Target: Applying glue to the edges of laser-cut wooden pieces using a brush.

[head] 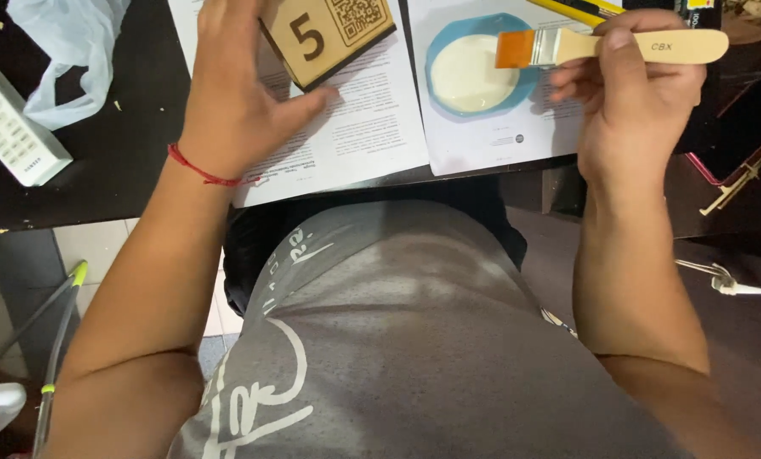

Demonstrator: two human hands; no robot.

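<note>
Nearest to you is your grey shirt [414, 340], with both forearms reaching out over it to the black table [117, 161]. Your left hand [236, 93], a red string at its wrist, lies flat with fingers spread loosely on a printed sheet [355, 136]; its fingertips rest against the edge of a brown block [325, 34] and clamp on nothing. Your right hand [631, 93] is closed around the pale handle of a brush [610, 47], thumb on top, held level above the table with its orange bristles pointing left. The bristles hang just over the right rim of a blue bowl [436, 55] of white paste, which sits on a second sheet [499, 136]; whether they touch the paste you cannot tell. Off to your far left lie a white remote [11, 119] and a clear plastic bag [66, 51].
</note>
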